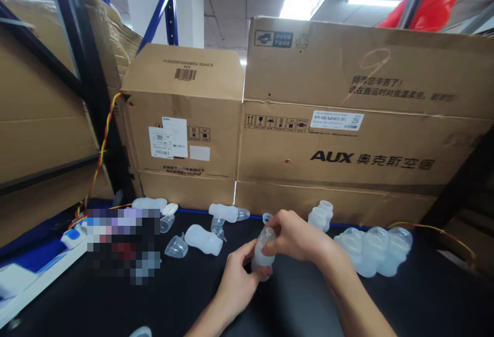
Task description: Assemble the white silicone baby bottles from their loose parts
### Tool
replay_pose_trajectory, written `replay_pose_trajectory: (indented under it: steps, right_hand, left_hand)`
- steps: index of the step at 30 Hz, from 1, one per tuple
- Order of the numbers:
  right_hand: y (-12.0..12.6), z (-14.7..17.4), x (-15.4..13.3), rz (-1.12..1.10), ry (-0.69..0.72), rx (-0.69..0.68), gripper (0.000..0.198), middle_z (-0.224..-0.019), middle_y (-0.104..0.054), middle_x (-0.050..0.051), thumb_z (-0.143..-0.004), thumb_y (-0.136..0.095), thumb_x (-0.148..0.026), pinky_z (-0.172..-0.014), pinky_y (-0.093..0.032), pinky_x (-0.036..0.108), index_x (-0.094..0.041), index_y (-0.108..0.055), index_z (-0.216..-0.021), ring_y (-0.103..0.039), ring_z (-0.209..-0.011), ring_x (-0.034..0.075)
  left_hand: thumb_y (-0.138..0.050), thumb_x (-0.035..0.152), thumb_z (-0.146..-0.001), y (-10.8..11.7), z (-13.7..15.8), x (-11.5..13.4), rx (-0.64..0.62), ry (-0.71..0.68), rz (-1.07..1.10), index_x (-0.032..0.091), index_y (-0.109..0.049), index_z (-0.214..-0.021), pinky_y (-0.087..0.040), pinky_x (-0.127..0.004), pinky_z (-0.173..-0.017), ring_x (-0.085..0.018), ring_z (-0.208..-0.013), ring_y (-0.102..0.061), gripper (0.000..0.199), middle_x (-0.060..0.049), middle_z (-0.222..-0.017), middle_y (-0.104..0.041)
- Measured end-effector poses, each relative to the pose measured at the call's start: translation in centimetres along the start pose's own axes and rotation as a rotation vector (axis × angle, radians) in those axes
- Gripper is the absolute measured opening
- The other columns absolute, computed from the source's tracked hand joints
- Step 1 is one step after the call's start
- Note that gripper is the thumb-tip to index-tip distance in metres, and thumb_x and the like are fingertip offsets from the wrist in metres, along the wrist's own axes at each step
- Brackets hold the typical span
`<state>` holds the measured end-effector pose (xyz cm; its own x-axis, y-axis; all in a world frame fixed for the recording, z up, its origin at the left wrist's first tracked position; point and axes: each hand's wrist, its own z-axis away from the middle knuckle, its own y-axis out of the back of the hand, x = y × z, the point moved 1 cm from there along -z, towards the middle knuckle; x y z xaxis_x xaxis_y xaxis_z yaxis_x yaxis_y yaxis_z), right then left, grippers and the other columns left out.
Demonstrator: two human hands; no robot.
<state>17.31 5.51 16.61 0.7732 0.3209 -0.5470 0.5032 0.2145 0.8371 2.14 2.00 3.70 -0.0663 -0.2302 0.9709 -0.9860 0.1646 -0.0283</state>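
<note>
Both my hands are on a small translucent baby bottle [263, 260], held upright above the black table. My left hand [238, 276] wraps round its lower body, thumb in front. Over its clear dome-shaped top [267, 235], the fingers of my right hand [290, 233] are closed. What lies under those fingers is partly hidden. To the left lie a frosted bottle [203, 239] on its side and a loose clear cap [176, 247]. Behind my right hand is a small clear ring [266, 218].
Several capped bottles [373, 250] stand bunched at the right, with more frosted pieces [321, 216] behind. Another bottle [224, 212] lies by the back edge. Cardboard sheets [185, 136] wall off the rear. A white rail [42, 285] and blurred items occupy the left.
</note>
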Motion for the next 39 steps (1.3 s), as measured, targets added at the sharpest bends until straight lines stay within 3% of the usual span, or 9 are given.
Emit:
replay_pose_trajectory:
  steps: [6, 10, 13, 19, 25, 28, 31, 35, 39]
  right_hand:
    - [-2.5, 0.9, 1.4, 0.048, -0.015, 0.174, 0.015, -0.071, -0.070, 0.001, -0.079, -0.067, -0.035, -0.057, -0.035, 0.025, -0.021, -0.066, -0.078, -0.061, -0.064, 0.016]
    - [-2.7, 0.8, 4.1, 0.128, -0.136, 0.350, 0.020, -0.083, -0.073, 0.009, -0.082, -0.065, -0.040, -0.062, -0.034, 0.029, -0.019, -0.062, -0.084, -0.065, -0.077, 0.023]
    - [-1.9, 0.5, 6.6, 0.147, -0.200, 0.402, 0.020, -0.077, -0.071, 0.007, -0.083, -0.064, -0.040, -0.063, -0.035, 0.029, -0.020, -0.060, -0.080, -0.067, -0.075, 0.023]
    - [-2.1, 1.0, 9.5, 0.166, -0.275, 0.465, 0.026, -0.080, -0.072, 0.006, -0.088, -0.064, -0.047, -0.060, -0.035, 0.029, -0.022, -0.061, -0.084, -0.069, -0.075, 0.024]
    - [-2.7, 2.4, 10.5, 0.170, -0.338, 0.536, 0.034, -0.081, -0.072, 0.008, -0.094, -0.059, -0.052, -0.065, -0.038, 0.032, -0.019, -0.064, -0.105, -0.073, -0.084, 0.030]
    - [-2.5, 3.1, 10.3, 0.174, -0.361, 0.602, 0.065, -0.084, -0.074, 0.010, -0.096, -0.056, -0.056, -0.065, -0.040, 0.035, -0.013, -0.044, -0.144, -0.073, -0.086, 0.034]
    - [-2.4, 3.7, 9.6, 0.155, -0.348, 0.771, 0.090, -0.088, -0.074, 0.011, -0.094, -0.057, -0.064, -0.063, -0.042, 0.037, -0.011, -0.022, -0.158, -0.072, -0.081, 0.036]
    - [-3.7, 3.9, 7.7, -0.033, -0.088, 0.917, 0.055, -0.081, -0.067, 0.003, -0.099, -0.051, -0.059, -0.062, -0.046, 0.034, -0.020, -0.052, -0.137, -0.067, -0.068, 0.025]
    - [-6.9, 3.7, 5.9, -0.151, 0.278, 0.672, 0.034, -0.106, -0.070, 0.007, -0.099, -0.057, -0.050, -0.080, -0.055, 0.033, -0.025, -0.062, -0.122, -0.069, -0.089, 0.022]
  left_hand:
    - [-0.067, 0.028, -0.090, 0.5, 0.1, -1.8, 0.070, -0.091, -0.353, 0.023, -0.056, -0.147, -0.047, -0.048, -0.116, -0.031, -0.135, -0.060, 0.059, -0.010, -0.147, -0.064]
    - [-0.055, 0.013, -0.087, 2.1, 0.0, -0.1, 0.148, -0.281, -0.808, 0.019, -0.035, -0.160, -0.038, -0.053, -0.122, -0.030, -0.146, -0.047, 0.076, -0.013, -0.159, -0.050]
    - [-0.056, 0.007, -0.078, 4.7, 0.0, 2.6, 0.078, -0.404, -1.083, 0.024, -0.045, -0.155, -0.034, -0.052, -0.123, -0.030, -0.141, -0.049, 0.080, -0.009, -0.149, -0.058]
    - [-0.060, 0.000, -0.054, 9.8, 0.1, 4.3, 0.012, -0.238, -1.394, 0.022, -0.070, -0.126, -0.040, -0.051, -0.113, -0.035, -0.128, -0.054, 0.076, -0.012, -0.128, -0.066]
    - [-0.061, 0.010, -0.079, 9.2, -0.1, 4.6, -0.006, -0.253, -1.362, 0.025, -0.072, -0.116, -0.050, -0.046, -0.096, -0.029, -0.105, -0.065, 0.042, -0.008, -0.116, -0.070]
    - [-0.065, 0.024, -0.089, 7.0, 0.1, 4.3, 0.029, -0.290, -1.048, 0.028, -0.066, -0.126, -0.052, -0.043, -0.099, -0.026, -0.110, -0.066, 0.037, -0.006, -0.126, -0.068]
    - [-0.071, 0.033, -0.089, 4.4, 0.4, 2.8, 0.020, -0.246, -0.623, 0.029, -0.063, -0.128, -0.057, -0.038, -0.097, -0.024, -0.112, -0.068, 0.040, -0.006, -0.126, -0.068]
    - [-0.078, 0.038, -0.085, 2.0, 0.8, 0.8, -0.047, -0.155, -0.356, 0.028, -0.059, -0.136, -0.057, -0.042, -0.102, -0.026, -0.115, -0.069, 0.055, -0.008, -0.127, -0.070]
    - [-0.074, 0.050, -0.086, 3.1, 0.6, 0.9, -0.041, -0.324, -0.478, 0.030, -0.054, -0.144, -0.050, -0.050, -0.111, -0.032, -0.131, -0.060, 0.065, -0.010, -0.144, -0.061]
